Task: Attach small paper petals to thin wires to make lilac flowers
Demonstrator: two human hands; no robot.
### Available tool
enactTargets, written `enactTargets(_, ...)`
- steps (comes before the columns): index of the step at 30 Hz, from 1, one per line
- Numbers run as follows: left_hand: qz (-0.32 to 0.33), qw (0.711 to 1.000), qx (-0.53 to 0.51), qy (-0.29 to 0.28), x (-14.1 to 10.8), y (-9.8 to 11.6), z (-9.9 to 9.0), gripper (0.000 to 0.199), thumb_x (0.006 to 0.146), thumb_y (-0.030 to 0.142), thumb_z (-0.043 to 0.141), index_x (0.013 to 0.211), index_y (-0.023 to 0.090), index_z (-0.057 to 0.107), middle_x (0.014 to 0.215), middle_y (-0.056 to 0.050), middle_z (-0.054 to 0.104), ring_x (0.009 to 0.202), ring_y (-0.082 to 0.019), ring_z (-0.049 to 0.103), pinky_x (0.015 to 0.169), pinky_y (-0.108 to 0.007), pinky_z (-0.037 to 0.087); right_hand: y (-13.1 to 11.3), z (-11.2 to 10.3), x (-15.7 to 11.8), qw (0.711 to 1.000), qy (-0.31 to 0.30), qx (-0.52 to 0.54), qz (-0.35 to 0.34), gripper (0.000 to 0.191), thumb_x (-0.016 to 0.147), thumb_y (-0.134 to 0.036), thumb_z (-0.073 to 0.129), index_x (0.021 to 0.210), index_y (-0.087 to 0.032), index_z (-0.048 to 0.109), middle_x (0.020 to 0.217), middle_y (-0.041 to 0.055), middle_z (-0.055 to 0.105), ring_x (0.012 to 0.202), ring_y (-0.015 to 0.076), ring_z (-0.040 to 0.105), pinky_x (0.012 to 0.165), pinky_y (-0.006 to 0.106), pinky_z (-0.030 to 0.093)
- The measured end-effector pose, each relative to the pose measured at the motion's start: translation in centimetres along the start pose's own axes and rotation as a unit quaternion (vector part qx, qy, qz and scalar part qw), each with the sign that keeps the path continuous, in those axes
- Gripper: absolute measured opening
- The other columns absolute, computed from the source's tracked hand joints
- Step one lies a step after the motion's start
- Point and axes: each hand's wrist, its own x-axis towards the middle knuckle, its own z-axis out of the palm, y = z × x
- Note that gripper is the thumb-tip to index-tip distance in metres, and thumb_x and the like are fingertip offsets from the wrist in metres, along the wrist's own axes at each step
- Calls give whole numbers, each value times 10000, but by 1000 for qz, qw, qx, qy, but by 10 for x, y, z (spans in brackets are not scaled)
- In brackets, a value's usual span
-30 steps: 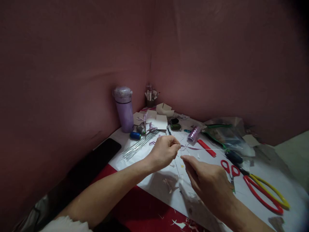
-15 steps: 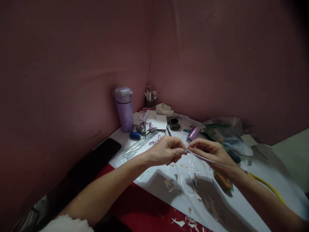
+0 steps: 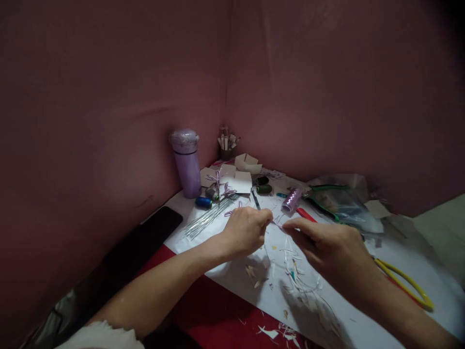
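Pinched at the fingertips, my left hand (image 3: 247, 231) holds one end of a thin purple thread (image 3: 277, 225) above the white paper. My right hand (image 3: 323, 242) is just to the right, its thumb and fingers closed on the thread's other side. A short stretch of thread spans the small gap between the hands. Behind them a purple thread spool (image 3: 291, 200) lies on its side. Purple looped thread shapes (image 3: 227, 190) lie near a bundle of thin wires (image 3: 209, 218) to the left.
A purple tumbler (image 3: 188, 167) stands at the back left, near a blue spool (image 3: 204, 202) and a black phone (image 3: 162, 225). Yellow-handled scissors (image 3: 407, 283) lie at the right, a plastic bag (image 3: 348, 201) behind. Paper scraps (image 3: 269, 332) litter the front edge.
My right hand has turned over and come nearer, its back now facing up. My left hand has rotated, fingers curled tighter, and shifted slightly left. The yellow handles and a red object are now uncovered.
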Motion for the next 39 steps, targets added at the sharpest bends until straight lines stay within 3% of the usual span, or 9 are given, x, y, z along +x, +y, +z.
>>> enactTargets(3, 23, 986, -135, -92, 0, 2, -3, 151, 787, 124, 497, 816, 180, 635, 599, 5, 529, 554, -96, 461, 571, -225, 335, 16, -11, 19, 993, -85, 85, 20, 170, 793, -304, 581, 733, -203, 704, 573, 18, 656, 488, 143, 576, 472, 246, 383)
enactTargets(5, -4, 937, -312, -155, 1, 5, -7, 101, 817, 199, 501, 829, 166, 595, 560, 30, 490, 477, -74, 425, 493, -203, 329, 23, -7, 25, 965, -120, 225, 61, 182, 780, -341, 610, 717, -193, 696, 631, 24, 670, 559, 143, 594, 511, 239, 430)
enactTargets(9, -81, 870, -469, -132, 4, 8, -9, 145, 830, 304, 510, 823, 159, 518, 501, 62, 462, 348, -48, 340, 371, -186, 250, 18, 20, 11, 908, -90, 384, 144, 172, 753, -365, 660, 758, -203, 718, 700, 23, 687, 658, 163, 621, 586, 262, 491)
enactTargets(17, -4, 996, -60, 60, 0, 1, 12, 147, 838, 165, 444, 808, 147, 586, 647, -25, 596, 578, -103, 512, 561, -221, 363, -2, 34, -15, 967, -12, 215, 135, 161, 828, -253, 569, 885, -196, 709, 789, 38, 723, 694, 182, 649, 614, 279, 475)
enactTargets(21, 37, 987, 152, 36, -3, 1, 18, 226, 818, 120, 423, 956, 152, 599, 702, -49, 654, 600, -142, 554, 556, -245, 362, 2, 22, -13, 993, -19, 73, 86, 164, 826, -254, 553, 831, -192, 704, 691, 34, 714, 586, 173, 631, 550, 267, 417)
enactTargets(25, 87, 978, 187, -11, -3, 1, 19, 251, 750, 55, 439, 904, 158, 609, 720, -41, 659, 599, -142, 552, 537, -245, 346, 7, 11, -11, 997, -42, 18, 54, 214, 841, -306, 530, 822, -188, 708, 606, 30, 674, 513, 157, 576, 513, 270, 365)
enactTargets(29, 86, 992, -68, -65, -1, 3, 18, 135, 794, 123, 477, 804, 165, 605, 622, 2, 590, 549, -96, 503, 534, -220, 364, 22, -1, -4, 972, -112, 188, 83, 186, 800, -323, 582, 762, -186, 703, 613, 20, 632, 557, 137, 540, 532, 256, 380)
enactTargets(33, -24, 892, -431, -134, 0, 10, 18, 106, 812, 253, 532, 795, 150, 554, 482, 57, 461, 367, -45, 364, 377, -170, 286, 35, 3, 1, 881, -132, 414, 188, 160, 701, -343, 697, 698, -183, 699, 559, -10, 565, 486, 86, 444, 450, 224, 320)
enactTargets(39, -73, 834, -546, -35, 3, 9, 23, 149, 782, 287, 594, 798, 153, 530, 432, 70, 456, 307, -29, 286, 318, -160, 174, 29, 33, 1, 811, -31, 519, 269, 218, 617, -350, 771, 696, -178, 663, 436, -76, 407, 396, 47, 264, 381, 217, 149)
